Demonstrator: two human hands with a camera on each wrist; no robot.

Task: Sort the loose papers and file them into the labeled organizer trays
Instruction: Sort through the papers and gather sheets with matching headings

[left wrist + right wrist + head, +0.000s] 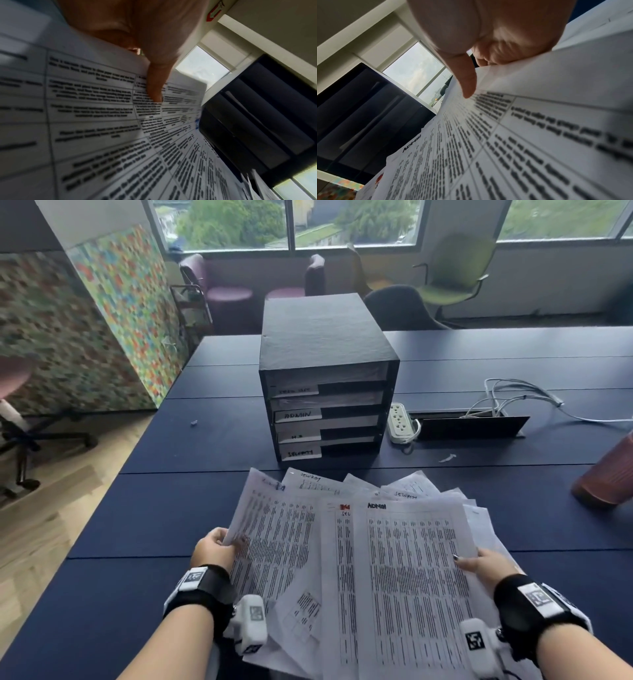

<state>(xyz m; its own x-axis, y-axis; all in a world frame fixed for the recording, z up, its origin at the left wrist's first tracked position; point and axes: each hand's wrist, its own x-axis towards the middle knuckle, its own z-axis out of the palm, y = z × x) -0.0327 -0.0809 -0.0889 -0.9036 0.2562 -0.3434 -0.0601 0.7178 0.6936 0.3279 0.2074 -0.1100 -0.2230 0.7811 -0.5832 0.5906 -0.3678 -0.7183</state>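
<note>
Papers (359, 559) fanned, left hand (214, 549) pinching (thumb on top), right hand (486, 566) pinching

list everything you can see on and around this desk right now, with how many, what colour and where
organizer: one, black, desk centre, four labelled trays
papers: a fanned stack, count unclear, white with black print, near edge, held up by both hands
desk: one, dark blue
power strip: one, white, right of organizer
cables: several, white, from a desk hatch at right
tumbler: one, reddish-brown, far right edge
chairs: green, dark, two purple, by the window
partition: one, multicoloured, left
left hand: pinches the left sheets
right hand: grips the ADMIN sheet's right edge
</note>
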